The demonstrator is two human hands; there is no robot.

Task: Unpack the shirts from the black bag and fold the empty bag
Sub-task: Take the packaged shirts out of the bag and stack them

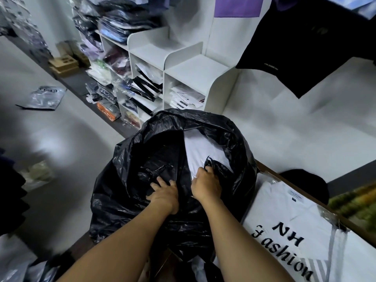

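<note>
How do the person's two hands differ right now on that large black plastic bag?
The left hand lies with fingers spread, pressing on the large black plastic bag; the right hand has fingers curled, gripping a fold of it. The left hand touches only black plastic; the right hand sits at the edge of the white shirt inside. Both reach into the bag's open mouth, side by side.

White cubby shelf (195, 66) dead centre at the back, folded packets in its cubbies. Left of it, bagged garments (122, 27) piled high, small brown boxes (64, 65) further left, a clear packet (43, 97) down on the floor. Right of the shelf hangs a black T-shirt (301, 53); above it, purple cloth (237, 6).
</note>
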